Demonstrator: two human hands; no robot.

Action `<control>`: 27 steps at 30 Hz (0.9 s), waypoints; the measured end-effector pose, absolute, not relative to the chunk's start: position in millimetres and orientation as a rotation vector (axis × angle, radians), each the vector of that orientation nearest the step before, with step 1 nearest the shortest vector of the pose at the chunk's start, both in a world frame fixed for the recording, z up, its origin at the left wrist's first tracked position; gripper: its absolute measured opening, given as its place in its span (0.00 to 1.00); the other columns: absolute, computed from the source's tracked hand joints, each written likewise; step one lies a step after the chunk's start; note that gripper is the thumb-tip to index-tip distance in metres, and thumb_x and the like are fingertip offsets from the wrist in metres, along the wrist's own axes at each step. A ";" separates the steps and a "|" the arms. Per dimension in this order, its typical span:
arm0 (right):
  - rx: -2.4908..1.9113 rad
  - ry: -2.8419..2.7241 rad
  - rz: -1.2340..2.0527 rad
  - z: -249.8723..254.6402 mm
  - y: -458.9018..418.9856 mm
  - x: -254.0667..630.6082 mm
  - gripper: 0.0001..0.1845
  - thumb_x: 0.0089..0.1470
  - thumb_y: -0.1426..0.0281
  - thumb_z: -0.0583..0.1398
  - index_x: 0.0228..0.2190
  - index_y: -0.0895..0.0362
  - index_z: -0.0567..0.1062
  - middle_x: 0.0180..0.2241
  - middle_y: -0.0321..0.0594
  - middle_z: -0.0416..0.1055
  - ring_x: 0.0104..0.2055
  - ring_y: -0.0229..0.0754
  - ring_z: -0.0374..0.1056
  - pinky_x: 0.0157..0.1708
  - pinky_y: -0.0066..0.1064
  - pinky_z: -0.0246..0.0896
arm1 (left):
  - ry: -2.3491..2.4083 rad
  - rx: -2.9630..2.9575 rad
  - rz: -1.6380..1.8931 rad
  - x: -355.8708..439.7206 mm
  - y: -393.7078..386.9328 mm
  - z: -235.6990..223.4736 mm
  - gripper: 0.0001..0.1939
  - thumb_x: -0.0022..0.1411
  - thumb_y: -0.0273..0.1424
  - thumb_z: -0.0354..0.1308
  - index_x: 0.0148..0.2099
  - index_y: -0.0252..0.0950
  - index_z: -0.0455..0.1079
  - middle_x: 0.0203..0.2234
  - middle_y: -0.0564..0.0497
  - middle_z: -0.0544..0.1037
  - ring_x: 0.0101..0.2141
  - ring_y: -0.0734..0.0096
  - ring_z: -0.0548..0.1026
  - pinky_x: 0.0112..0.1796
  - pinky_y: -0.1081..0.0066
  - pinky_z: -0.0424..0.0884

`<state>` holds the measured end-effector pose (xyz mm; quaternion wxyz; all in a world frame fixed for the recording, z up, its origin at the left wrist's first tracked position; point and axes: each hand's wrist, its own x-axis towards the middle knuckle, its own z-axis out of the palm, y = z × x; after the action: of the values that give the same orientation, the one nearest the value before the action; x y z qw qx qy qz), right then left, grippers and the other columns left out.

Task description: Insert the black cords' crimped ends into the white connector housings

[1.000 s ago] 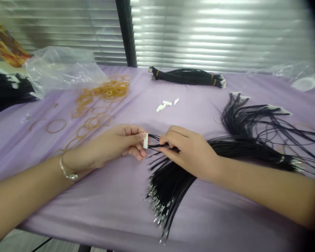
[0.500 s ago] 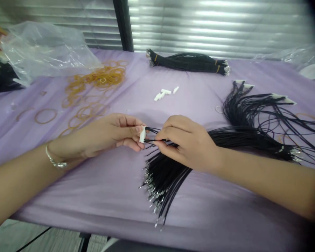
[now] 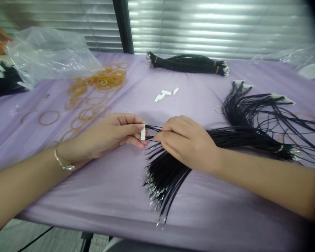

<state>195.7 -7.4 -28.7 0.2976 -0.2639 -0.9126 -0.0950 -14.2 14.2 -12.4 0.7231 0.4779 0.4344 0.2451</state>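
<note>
Lavender cloth table cover (image 3: 94, 199), creased and slightly glossy, under everything. Far left, at 10 o'clock from the hands, a crumpled clear plastic bag (image 3: 49, 52), with thin amber rubber bands (image 3: 97, 82) in loose rings beside it. Left hand (image 3: 107, 134), silver chain bracelet (image 3: 64, 165) on the wrist, is closed in a pinch on a small white plastic connector housing (image 3: 143, 133), held upright between thumb and fingertips. Right hand (image 3: 189, 143) is just beside it, fingers closed on thin black wires (image 3: 153, 137) whose ends reach the housing. Below that hand, at 6 o'clock, hangs a fan of black wires with crimped silver terminals (image 3: 165, 182). At 12 o'clock, a few small white plastic pieces (image 3: 165, 95), then a tight black wire bundle with yellow ties (image 3: 189, 64) near the far edge. At 2 o'clock, a loose tangle of black wires (image 3: 252, 115). Against the earlier frame, the right fingers have straightened and moved closer to the housing, while the housing stays pinched in the left hand.
</note>
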 end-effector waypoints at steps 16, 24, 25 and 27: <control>-0.903 -2.435 0.165 -30.9 -1.0 192.6 0.12 0.59 0.71 0.50 0.31 0.62 0.70 0.31 0.44 0.65 0.35 0.38 0.61 0.36 0.32 0.60 | 0.968 1.109 0.535 -16.4 16.8 -14.1 0.12 0.56 0.27 0.61 0.45 0.35 0.71 0.35 0.49 0.78 0.32 0.75 0.77 0.35 0.79 0.75; -0.788 -2.382 -0.030 -33.2 -11.5 192.0 0.06 0.58 0.74 0.52 0.31 0.63 0.67 0.32 0.44 0.66 0.37 0.39 0.59 0.39 0.35 0.57 | 0.849 1.099 0.558 -14.5 8.4 -9.4 0.10 0.54 0.26 0.63 0.40 0.35 0.72 0.30 0.53 0.78 0.30 0.74 0.77 0.33 0.74 0.77; -0.778 -2.389 -0.047 -33.6 -12.0 192.0 0.06 0.57 0.74 0.52 0.31 0.63 0.67 0.32 0.44 0.66 0.36 0.39 0.58 0.39 0.35 0.56 | 0.855 1.109 0.574 -13.8 6.8 -8.7 0.10 0.53 0.26 0.63 0.40 0.35 0.72 0.30 0.53 0.78 0.30 0.74 0.77 0.34 0.74 0.77; -0.767 -2.387 -0.069 -33.8 -12.0 191.9 0.06 0.57 0.75 0.52 0.31 0.63 0.68 0.32 0.44 0.66 0.36 0.39 0.57 0.38 0.35 0.55 | 0.871 1.130 0.602 -13.0 4.9 -8.1 0.10 0.53 0.26 0.63 0.40 0.36 0.72 0.30 0.54 0.77 0.30 0.75 0.76 0.34 0.74 0.76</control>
<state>191.9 -12.0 -33.8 0.3117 -0.2905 -0.9043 -0.0262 -13.0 4.9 -8.1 0.7151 0.5101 0.3931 0.2719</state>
